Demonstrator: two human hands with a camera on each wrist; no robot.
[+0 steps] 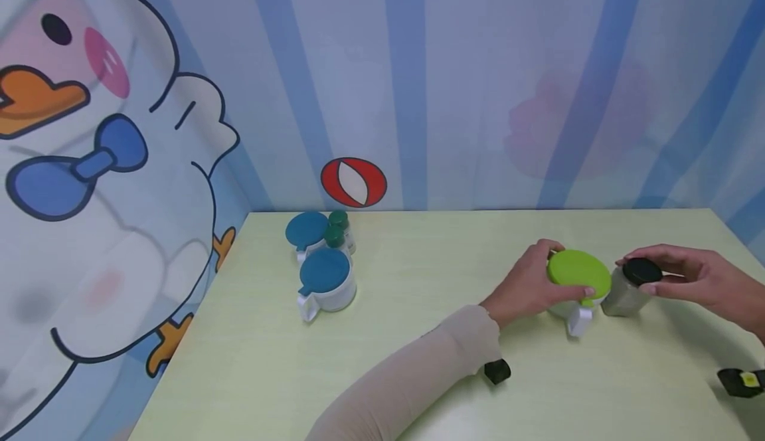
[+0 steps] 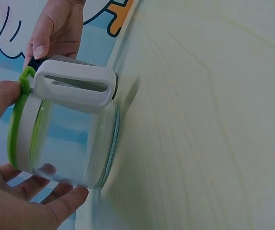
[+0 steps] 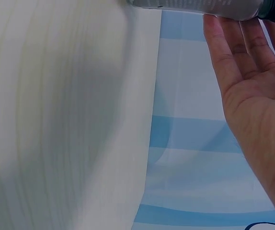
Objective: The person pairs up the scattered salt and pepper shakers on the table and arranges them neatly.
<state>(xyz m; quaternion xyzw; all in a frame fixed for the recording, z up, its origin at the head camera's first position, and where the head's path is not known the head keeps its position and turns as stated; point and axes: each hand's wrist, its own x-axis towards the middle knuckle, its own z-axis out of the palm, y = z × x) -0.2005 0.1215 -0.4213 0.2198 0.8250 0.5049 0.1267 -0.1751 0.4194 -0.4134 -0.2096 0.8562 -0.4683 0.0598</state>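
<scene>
My left hand [image 1: 522,288] grips a clear jar with a lime-green lid [image 1: 578,276] and a white handle, thumb on the near side and fingers round the far side. In the left wrist view the jar's glass body [image 2: 65,139] looks see-through, and its white handle [image 2: 77,84] faces the other hand. Right beside it, my right hand [image 1: 699,281] holds a greyish clear bottle [image 1: 624,295] near its black lid [image 1: 642,271], thumb in front and fingers behind. Only part of this bottle [image 3: 200,5] shows in the right wrist view, against the fingers.
Two jars with blue lids, the nearer one [image 1: 325,275] and the farther one [image 1: 307,230], stand on the left of the pale table [image 1: 418,281]. Small bottles with green caps [image 1: 335,235] are next to them. A striped blue backdrop [image 1: 466,95] rises behind the table.
</scene>
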